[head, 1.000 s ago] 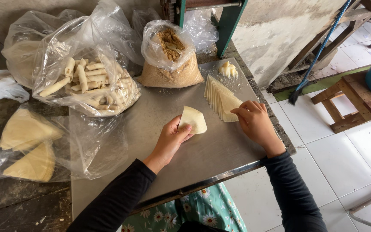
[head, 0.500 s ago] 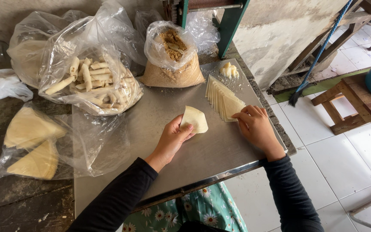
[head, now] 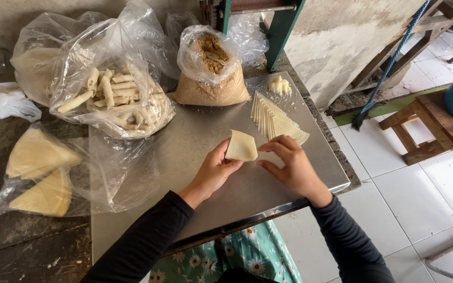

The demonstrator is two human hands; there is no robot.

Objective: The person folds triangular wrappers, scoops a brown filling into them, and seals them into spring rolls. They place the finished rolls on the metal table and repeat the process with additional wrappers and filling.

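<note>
We hold one thin wrapper over the shiny table.

Our left hand (head: 213, 170) pinches one pale wrapper sheet (head: 241, 146) between thumb and fingers, lifted just above the metal table (head: 195, 152). Our right hand (head: 292, 165) is half open beside it, its fingertips (head: 266, 148) near the sheet's edge and holding nothing that we can see. We think the sheet could tear if we pull too hard, because it looks thin and soft. It could also fold and stick to itself. Going outward, we count one fanned stack of wrappers (head: 276, 119), one small lump of paste (head: 280, 85), one bag of brown filling (head: 212, 68), one bag of finished rolls (head: 114, 97), and two stacks of wrappers in plastic (head: 40, 173).
</note>
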